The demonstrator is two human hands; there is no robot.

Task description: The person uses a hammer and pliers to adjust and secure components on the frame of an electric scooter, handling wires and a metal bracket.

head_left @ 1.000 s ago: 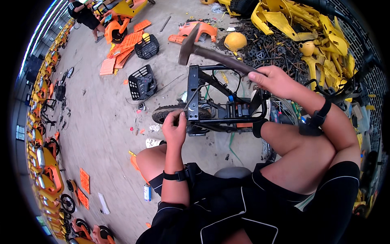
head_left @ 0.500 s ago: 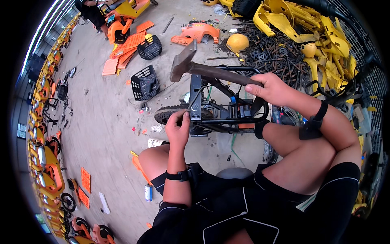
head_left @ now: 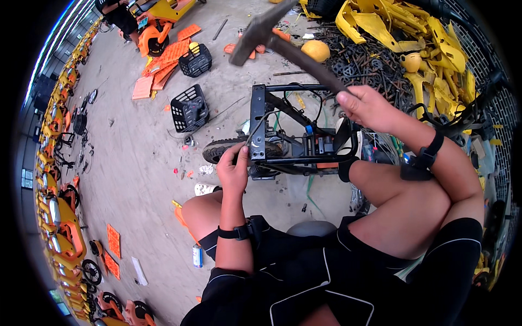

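Note:
My right hand (head_left: 371,110) is closed round the handle end of a hammer (head_left: 307,62), its heavy head raised above the far left of a black scooter frame (head_left: 304,161). Pinched between the fingers of my left hand (head_left: 232,169) is a thin dark metal rod (head_left: 255,129). It slants up across the flat plate (head_left: 258,103) at the frame's left end; whether its tip touches the plate I cannot tell. Just beyond that hand lies a knobbly black tyre (head_left: 213,153) under the frame. The hammer head is clear of the rod and plate.
Two black baskets (head_left: 190,108) and orange panels (head_left: 163,64) lie on the floor ahead. To the far right are heaps of dark metal parts (head_left: 375,70) and yellow body panels (head_left: 446,46). A can (head_left: 197,256) stands by my left leg. Another person (head_left: 120,19) is at a scooter, far left.
The hammer has swung upward, its head now higher and farther from the frame. My left hand stays at the plate with the rod. The view has shifted slightly.

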